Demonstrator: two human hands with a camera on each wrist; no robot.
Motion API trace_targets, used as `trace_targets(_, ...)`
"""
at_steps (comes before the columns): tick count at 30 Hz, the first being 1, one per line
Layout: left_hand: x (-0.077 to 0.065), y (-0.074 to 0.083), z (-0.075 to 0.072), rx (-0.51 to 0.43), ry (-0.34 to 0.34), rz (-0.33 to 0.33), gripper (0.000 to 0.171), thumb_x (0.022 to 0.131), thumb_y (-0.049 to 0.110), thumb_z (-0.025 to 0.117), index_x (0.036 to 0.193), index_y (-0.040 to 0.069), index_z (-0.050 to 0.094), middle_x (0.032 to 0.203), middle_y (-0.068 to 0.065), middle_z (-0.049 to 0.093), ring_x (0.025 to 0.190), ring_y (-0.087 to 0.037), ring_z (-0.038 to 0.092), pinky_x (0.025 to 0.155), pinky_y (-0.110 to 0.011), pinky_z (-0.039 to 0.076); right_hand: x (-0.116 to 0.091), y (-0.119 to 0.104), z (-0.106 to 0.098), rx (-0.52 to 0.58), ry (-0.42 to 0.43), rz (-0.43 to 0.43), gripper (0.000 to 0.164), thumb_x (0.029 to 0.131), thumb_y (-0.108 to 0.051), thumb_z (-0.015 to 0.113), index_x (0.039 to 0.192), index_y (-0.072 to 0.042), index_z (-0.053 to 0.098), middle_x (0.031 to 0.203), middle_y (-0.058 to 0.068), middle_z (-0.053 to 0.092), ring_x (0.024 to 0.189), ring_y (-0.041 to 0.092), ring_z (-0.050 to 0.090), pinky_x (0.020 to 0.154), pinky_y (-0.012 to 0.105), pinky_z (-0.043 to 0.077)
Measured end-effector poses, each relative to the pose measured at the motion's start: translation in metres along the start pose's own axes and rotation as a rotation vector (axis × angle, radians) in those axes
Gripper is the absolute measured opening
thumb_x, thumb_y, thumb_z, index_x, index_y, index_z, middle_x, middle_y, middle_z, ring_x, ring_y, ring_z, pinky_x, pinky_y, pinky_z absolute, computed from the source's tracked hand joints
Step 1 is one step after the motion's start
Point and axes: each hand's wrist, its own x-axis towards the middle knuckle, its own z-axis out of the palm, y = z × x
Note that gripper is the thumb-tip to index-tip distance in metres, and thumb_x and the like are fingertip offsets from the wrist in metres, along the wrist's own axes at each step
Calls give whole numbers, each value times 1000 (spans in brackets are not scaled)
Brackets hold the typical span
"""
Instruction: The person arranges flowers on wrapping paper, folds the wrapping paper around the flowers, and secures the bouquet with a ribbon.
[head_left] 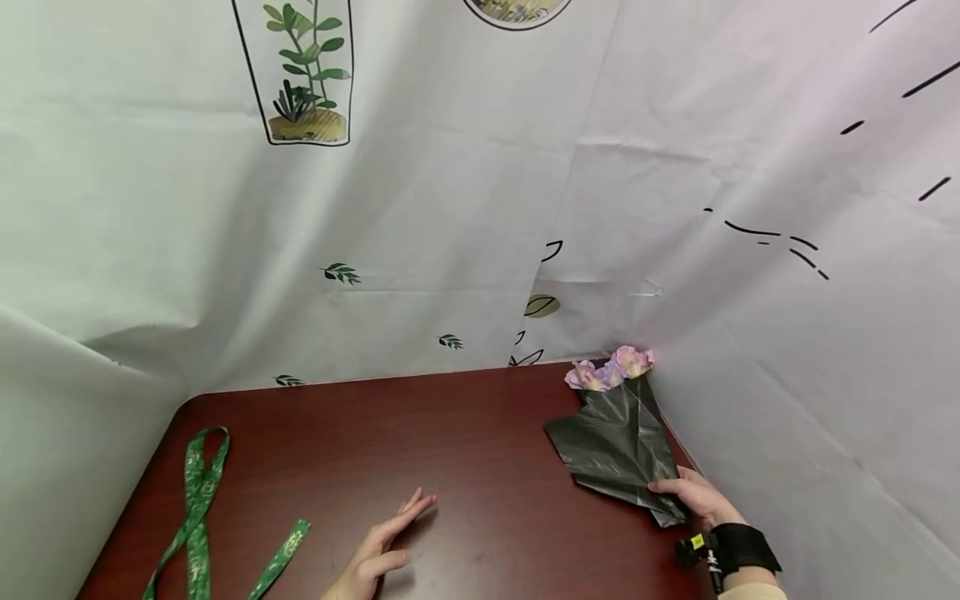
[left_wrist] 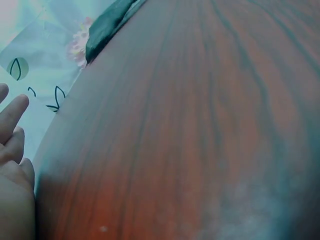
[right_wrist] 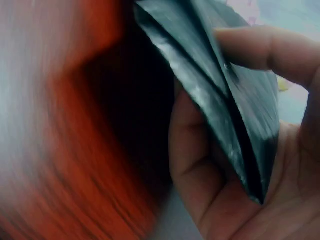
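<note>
Gripping the near end of the black bouquet wrapping (head_left: pixel 621 442) between thumb and curled fingers of the right hand (head_left: pixel 705 498). Stretching lengthwise away and leftward from there to pink-purple flowers (head_left: pixel 609 371), at the counter's (head_left: pixel 480 450) far right. Holding nothing with the left hand (head_left: pixel 375 552), with fingers extended, well apart to the left.

Right hand (right_wrist: pixel 295 165) pinching dark wrapping (right_wrist: pixel 257 112), reddish tabletop (right_wrist: pixel 75 170)

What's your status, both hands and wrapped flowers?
Right hand grips black wrapping by lower end. Left hand empty. Pink flowers at far end. Green strap farther left.
</note>
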Motion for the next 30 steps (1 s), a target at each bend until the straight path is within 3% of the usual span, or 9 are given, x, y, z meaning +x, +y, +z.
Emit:
trace_targets(5,-1,-3,-1,-14,-18,6,70,97,-9,47,165,-14,38,172,-27,42,169,-11,14,123,-13,8,2,3,0,60,-160,-54,39,110,-5,63,146,5,51,120,3,74,105,19,75,92,36,62)
trace_targets(8,-1,-4,-1,-29,-21,5,70,96,-10,47,165,-15,38,172,-27,42,169,-9,14,123,-12,8,2,3,-1,59,-161,-71,38,109,-4,64,144,5,51,117,4,75,101,18,76,89,35,63)
trace_targets(10,-1,-5,0,-33,-20,7,70,96,-10,48,165,-14,38,172,-27,42,169,-9,14,123,-12,8,1,2,-3,-1,-120,-70,50,107,-7,66,147,13,45,120,10,73,103,21,75,89,36,63)
trace_targets(14,1,-2,0,-22,-20,22,71,95,-10,49,165,-15,38,173,-23,43,169,-11,14,124,-13,8,1,-2,-5,-324,74,-65,87,103,-20,76,156,27,25,137,39,59,116,34,68,95,42,58)
trace_targets(16,2,0,0,-17,-23,24,71,95,-10,49,165,-14,38,173,-20,43,169,-11,14,124,-13,8,-1,-3,-3,-475,174,-51,97,101,-24,79,159,28,21,148,50,46,125,49,62,101,52,55)
trace_targets(19,2,2,0,-13,-19,12,72,95,-10,49,165,-13,39,173,-18,44,169,-10,15,123,-14,9,-6,-6,2,-632,299,-24,102,100,-28,81,164,22,19,156,54,36,137,66,49,108,67,49)
trace_targets(20,2,3,-1,-11,-16,5,72,95,-10,49,166,-12,39,173,-18,44,169,-9,15,123,-14,10,-8,-8,5,-650,321,-22,104,100,-28,80,166,21,17,158,54,34,141,70,43,110,73,44)
trace_targets(24,1,2,-1,17,-4,-16,71,96,-8,49,166,-11,40,172,-21,45,168,-9,16,122,-14,11,-14,-14,11,-699,358,-26,96,108,-28,71,169,18,12,159,53,32,145,71,36,113,77,39)
trace_targets(30,1,1,-1,25,-2,-28,70,97,-7,49,167,-10,40,172,-24,44,169,-10,16,122,-13,11,-21,-15,11,-651,348,2,88,117,-34,57,170,15,9,166,51,21,151,71,28,118,78,34)
